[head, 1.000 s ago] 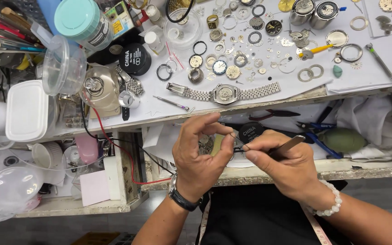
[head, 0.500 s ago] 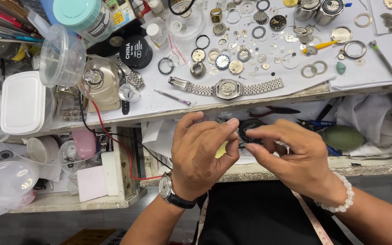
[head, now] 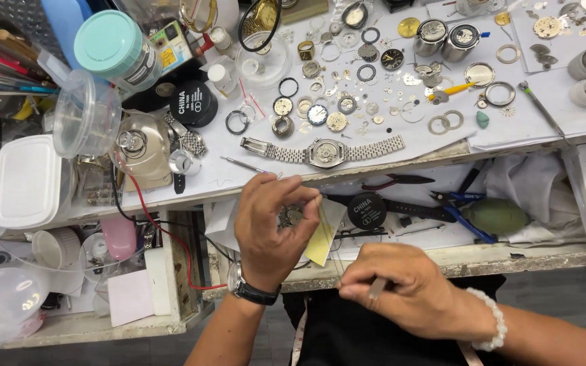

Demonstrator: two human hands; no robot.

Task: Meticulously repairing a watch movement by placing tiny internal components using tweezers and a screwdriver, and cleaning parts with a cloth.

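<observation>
My left hand (head: 269, 227) is raised over the open drawer, its fingertips pinched around a small round metal watch part (head: 293, 215). A dark wristwatch sits on that wrist. My right hand (head: 405, 288) is lower and to the right, near my lap, fingers closed on a slim metal tool (head: 376, 288) whose thin tips point up toward the left hand. A white bead bracelet circles the right wrist. A yellow slip of paper (head: 320, 240) lies under the left fingers.
A steel watch with bracelet (head: 323, 151) lies flat on the white bench sheet among several loose dials, rings and gears. Plastic tubs (head: 86, 118) and a white box (head: 27, 179) crowd the left. Blue-handled pliers (head: 462, 213) and a black round case (head: 366, 210) lie in the drawer.
My right hand has drawn back from the left hand, down and to the right, with the tool. The left hand still holds the small part. The view has shifted slightly.
</observation>
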